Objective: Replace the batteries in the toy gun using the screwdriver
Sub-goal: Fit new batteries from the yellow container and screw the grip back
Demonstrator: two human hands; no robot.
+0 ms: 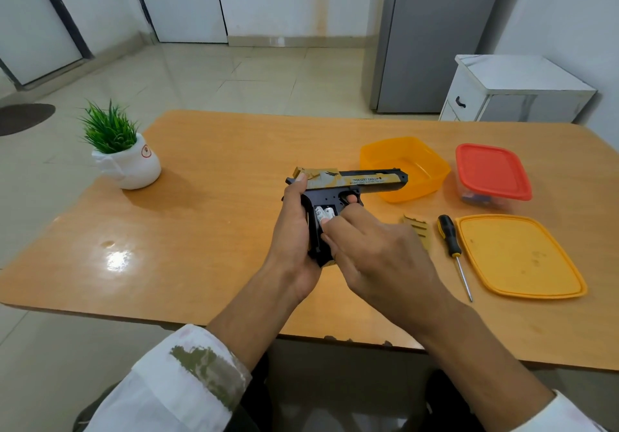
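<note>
On the orange-brown wooden worktop (207,217), you have kept the parts to your right. The flat yellow plastic lid (517,257) lies near; the open orange plastic tub (395,153) it likely belongs to sits behind it, beside a clear container with a red lid (492,170). You hold the black-and-gold toy gun (365,182) above the middle of the worktop, muzzle toward the tub and grip turned up so the open battery bay faces you. Your left hand (291,230) has its fingers wrapped round the back of the grip, steadying it. Your right hand (378,254) has bent fingertips on the cells; whether they pinch or only press cannot be told. The black-and-yellow-handled screwdriver (450,237) rests beside the lid, within reach for refastening. The gold ribbed grip cover (418,230) lies just left of it, set aside off the gun. Two white cylindrical batteries (323,213) sit side by side in the bay.
</note>
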